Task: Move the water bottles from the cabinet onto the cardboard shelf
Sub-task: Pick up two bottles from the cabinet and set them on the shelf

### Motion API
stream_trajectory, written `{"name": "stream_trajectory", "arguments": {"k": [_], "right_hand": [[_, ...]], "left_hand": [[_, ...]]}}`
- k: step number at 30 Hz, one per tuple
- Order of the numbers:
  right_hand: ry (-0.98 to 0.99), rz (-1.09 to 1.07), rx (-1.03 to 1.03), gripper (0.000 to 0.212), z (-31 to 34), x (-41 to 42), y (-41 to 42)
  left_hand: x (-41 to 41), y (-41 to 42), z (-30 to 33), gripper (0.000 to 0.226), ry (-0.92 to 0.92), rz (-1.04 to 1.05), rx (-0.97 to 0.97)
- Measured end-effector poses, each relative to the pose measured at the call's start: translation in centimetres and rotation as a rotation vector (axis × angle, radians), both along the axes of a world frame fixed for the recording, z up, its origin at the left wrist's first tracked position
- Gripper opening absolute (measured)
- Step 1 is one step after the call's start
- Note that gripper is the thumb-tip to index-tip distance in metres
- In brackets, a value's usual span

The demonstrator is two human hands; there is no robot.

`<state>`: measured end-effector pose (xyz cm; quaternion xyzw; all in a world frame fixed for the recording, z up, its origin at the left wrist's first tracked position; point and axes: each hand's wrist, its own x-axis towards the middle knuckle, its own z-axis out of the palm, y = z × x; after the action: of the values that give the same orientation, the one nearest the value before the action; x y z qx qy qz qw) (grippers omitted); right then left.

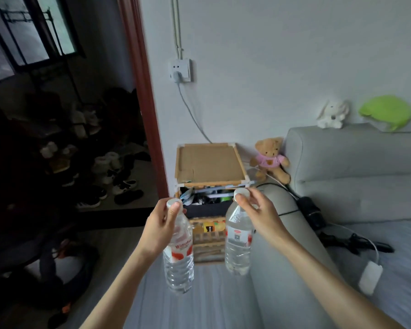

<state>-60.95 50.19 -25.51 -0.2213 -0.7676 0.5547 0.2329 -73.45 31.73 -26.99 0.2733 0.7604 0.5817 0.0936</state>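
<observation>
Teddy bear (272,157) beside cardboard shelf (209,163), left hand (160,224) and right hand (259,210) each pinching a clear bottle's white cap, left bottle (179,257), right bottle (238,241)

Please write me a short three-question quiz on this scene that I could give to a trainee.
1. True or false: each hand grips a water bottle by its cap end.
2. What lies on the top board of the cardboard shelf? A) two bottles B) nothing C) a teddy bear
3. Fill in: the brown teddy bear wears a ____ shirt.

Key:
1. True: the left hand holds the left bottle and the right hand holds the right bottle, both hanging in the air.
2. B
3. pink
</observation>
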Motion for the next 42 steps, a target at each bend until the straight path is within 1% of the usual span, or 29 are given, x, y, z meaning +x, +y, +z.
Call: {"name": "stream_trajectory", "arguments": {"k": [3,6,8,11,12,15,19,20,24,28,31,34,37,42], "right_hand": [[0.01,-0.001,0.039,0.009,0.7,-4.7,4.6],[0.011,0.007,0.064,0.022,1.3,-8.9,8.0],[0.018,0.004,0.051,0.024,1.4,-11.7,10.4],[0.017,-0.007,0.026,0.017,1.0,-16.2,13.8],[0.012,-0.008,0.029,0.016,0.9,-17.8,14.9],[-0.019,0.008,0.065,0.014,0.3,-23.2,18.4],[-0.015,-0.001,0.07,0.01,0.0,-29.2,22.0],[-0.01,0.002,0.067,0.008,0.0,-30.8,22.8],[-0.036,-0.048,0.098,0.009,-1.4,-36.0,26.2],[-0.153,-0.055,0.117,0.023,-2.9,-40.2,29.2],[-0.188,-0.055,0.116,0.022,-3.3,-42.9,30.8],[-0.19,-0.07,0.104,0.018,-3.3,-44.8,31.9],[-0.189,-0.082,0.107,0.022,-3.6,-46.3,32.9],[-0.228,-0.073,0.113,0.029,-4.7,-48.5,34.7]], "left_hand": [[-4.1,4.1,1.0,0.047,0.015,0.026,0.013],[-8.2,7.6,1.4,0.041,-0.005,0.067,0.035],[-10.9,10.1,1.3,0.044,0.017,0.108,0.026],[-15.4,13.5,0.7,0.061,0.036,0.12,0.023],[-17.1,14.7,0.7,0.062,0.031,0.118,0.017],[-22.9,18.5,0.1,0.054,0.038,0.105,0.005],[-29.2,23.1,-0.1,0.046,0.065,0.075,-0.094],[-30.9,24.4,-0.2,0.043,0.061,0.07,-0.119],[-36.3,28.7,-0.4,0.04,0.023,0.056,-0.173],[-39.7,31.8,-0.8,0.041,-0.017,0.042,-0.212],[-41.7,34.0,-1.0,0.04,-0.067,0.023,-0.216],[-42.8,35.8,-1.5,0.039,-0.068,-0.009,-0.242],[-43.6,37.3,-1.8,0.039,-0.046,-0.01,-0.277],[-44.8,39.5,-2.3,0.039,-0.075,0.013,-0.254]]}}
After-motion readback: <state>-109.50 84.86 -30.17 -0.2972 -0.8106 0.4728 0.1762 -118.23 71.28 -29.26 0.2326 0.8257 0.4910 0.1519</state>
